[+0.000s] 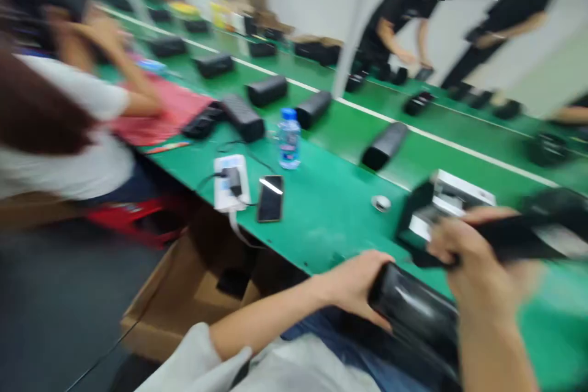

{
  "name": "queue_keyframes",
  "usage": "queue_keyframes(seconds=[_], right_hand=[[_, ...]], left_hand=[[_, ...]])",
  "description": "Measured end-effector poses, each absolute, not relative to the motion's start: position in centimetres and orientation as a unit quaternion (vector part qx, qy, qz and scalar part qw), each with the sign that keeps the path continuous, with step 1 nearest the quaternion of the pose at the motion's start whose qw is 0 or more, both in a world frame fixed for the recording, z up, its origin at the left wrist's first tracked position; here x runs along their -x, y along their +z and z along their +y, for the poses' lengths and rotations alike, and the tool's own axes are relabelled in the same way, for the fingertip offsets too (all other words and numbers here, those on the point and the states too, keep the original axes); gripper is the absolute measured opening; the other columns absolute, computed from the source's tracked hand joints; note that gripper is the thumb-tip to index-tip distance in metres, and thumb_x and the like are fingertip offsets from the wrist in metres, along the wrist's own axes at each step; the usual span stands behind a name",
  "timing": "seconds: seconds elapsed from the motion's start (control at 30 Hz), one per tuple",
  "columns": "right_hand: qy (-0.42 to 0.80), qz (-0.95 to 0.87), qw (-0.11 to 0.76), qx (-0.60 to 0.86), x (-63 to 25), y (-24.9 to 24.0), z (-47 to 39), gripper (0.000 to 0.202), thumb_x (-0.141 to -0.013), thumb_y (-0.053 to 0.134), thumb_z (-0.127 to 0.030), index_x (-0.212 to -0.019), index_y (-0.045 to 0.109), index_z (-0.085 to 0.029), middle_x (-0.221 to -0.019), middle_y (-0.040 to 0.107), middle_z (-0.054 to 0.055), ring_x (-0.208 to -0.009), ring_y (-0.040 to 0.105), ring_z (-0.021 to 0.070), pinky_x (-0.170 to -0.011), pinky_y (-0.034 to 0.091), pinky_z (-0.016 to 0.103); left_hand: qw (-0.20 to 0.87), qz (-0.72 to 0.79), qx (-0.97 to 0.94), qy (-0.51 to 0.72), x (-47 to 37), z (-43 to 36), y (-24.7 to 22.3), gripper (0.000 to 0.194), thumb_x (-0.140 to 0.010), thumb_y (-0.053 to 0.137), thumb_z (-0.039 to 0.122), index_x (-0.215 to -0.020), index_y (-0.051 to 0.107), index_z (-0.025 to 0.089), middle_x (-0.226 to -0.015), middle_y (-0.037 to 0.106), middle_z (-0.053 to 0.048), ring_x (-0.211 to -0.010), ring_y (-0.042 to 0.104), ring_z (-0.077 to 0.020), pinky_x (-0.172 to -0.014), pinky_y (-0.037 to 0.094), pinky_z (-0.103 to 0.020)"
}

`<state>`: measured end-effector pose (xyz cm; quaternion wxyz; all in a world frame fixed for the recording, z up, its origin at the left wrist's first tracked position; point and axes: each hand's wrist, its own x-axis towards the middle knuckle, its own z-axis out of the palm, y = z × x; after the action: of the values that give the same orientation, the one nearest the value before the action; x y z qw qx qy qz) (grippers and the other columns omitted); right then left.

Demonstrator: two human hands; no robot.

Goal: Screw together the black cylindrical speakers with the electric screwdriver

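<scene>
My left hand is closed round the end of a glossy black, rounded casing that lies over my lap at the table's edge. My right hand is raised above the casing, its fingers wrapped round a dark, flat, elongated piece; motion blur hides its exact kind. Just beyond the right hand stands a black box-like fixture with white and silver parts, partly covered by the hand. A small round metal-looking lid or dish lies to the left of that fixture.
On the green table are a phone, a white power strip with cables and a water bottle. Several black casings line the belt beyond. A co-worker sits at left; others stand across. A cardboard box sits below.
</scene>
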<state>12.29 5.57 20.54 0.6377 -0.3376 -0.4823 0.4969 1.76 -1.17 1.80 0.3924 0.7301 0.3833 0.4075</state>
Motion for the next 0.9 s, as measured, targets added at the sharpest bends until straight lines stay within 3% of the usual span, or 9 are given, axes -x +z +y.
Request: queue_keyframes(seconds=[0.13, 0.27, 0.37, 0.5, 0.77, 0.9], right_hand=[[0.451, -0.593, 0.61, 0.27, -16.6, 22.4, 6.3, 0.017, -0.084, 0.087, -0.03, -0.094, 0.074, -0.029, -0.054, 0.056, -0.008, -0.037, 0.05, 0.0133, -0.039, 0.047, 0.03], [0.321, -0.589, 0.694, 0.26, -18.9, 25.7, 8.5, 0.016, -0.087, 0.078, -0.029, -0.1, 0.068, -0.03, -0.057, 0.047, -0.011, -0.037, 0.042, 0.011, -0.038, 0.04, 0.029], [0.223, -0.577, 0.737, 0.273, -20.7, 26.7, 10.3, 0.013, -0.087, 0.077, -0.026, -0.09, 0.065, -0.031, -0.056, 0.046, -0.01, -0.039, 0.043, 0.0118, -0.041, 0.043, 0.031], [0.225, -0.584, 0.735, 0.262, -21.8, 25.0, 13.2, 0.018, -0.088, 0.078, -0.025, -0.079, 0.062, -0.029, -0.054, 0.047, -0.01, -0.038, 0.045, 0.0111, -0.041, 0.042, 0.031], [0.186, -0.61, 0.71, 0.299, -21.2, 22.2, 15.4, 0.036, -0.096, 0.081, -0.055, -0.085, 0.061, -0.029, -0.059, 0.044, -0.009, -0.038, 0.043, 0.0092, -0.04, 0.04, 0.029], [0.194, -0.605, 0.702, 0.322, -21.4, 22.4, 14.6, 0.039, -0.095, 0.082, -0.058, -0.084, 0.058, -0.029, -0.06, 0.043, -0.009, -0.04, 0.04, 0.0097, -0.042, 0.04, 0.031]], left_hand=[[0.408, 0.395, -0.723, 0.394, -0.8, -1.1, 2.3, 0.114, -0.068, 0.106, 0.042, -0.16, 0.041, 0.024, -0.154, 0.059, -0.021, -0.143, 0.062, -0.0429, -0.123, 0.053, -0.063], [0.389, 0.392, -0.745, 0.373, -0.8, -1.2, 1.8, 0.112, -0.075, 0.101, 0.031, -0.164, 0.034, 0.027, -0.164, 0.051, -0.021, -0.155, 0.053, -0.0436, -0.129, 0.047, -0.066], [0.372, 0.397, -0.755, 0.367, -0.7, -1.5, 2.0, 0.11, -0.077, 0.1, 0.032, -0.164, 0.034, 0.028, -0.162, 0.051, -0.02, -0.153, 0.054, -0.0436, -0.127, 0.05, -0.066], [0.365, 0.409, -0.755, 0.36, -0.5, -1.5, 2.2, 0.109, -0.077, 0.1, 0.033, -0.163, 0.033, 0.029, -0.161, 0.051, -0.019, -0.152, 0.056, -0.0438, -0.125, 0.053, -0.066], [0.364, 0.417, -0.751, 0.36, -0.4, -1.6, 2.1, 0.111, -0.077, 0.1, 0.034, -0.165, 0.032, 0.032, -0.161, 0.052, -0.017, -0.152, 0.057, -0.0428, -0.127, 0.052, -0.065], [0.362, 0.413, -0.755, 0.359, -0.4, -1.6, 2.2, 0.111, -0.078, 0.1, 0.036, -0.164, 0.032, 0.031, -0.16, 0.052, -0.017, -0.151, 0.056, -0.0424, -0.127, 0.051, -0.065]])
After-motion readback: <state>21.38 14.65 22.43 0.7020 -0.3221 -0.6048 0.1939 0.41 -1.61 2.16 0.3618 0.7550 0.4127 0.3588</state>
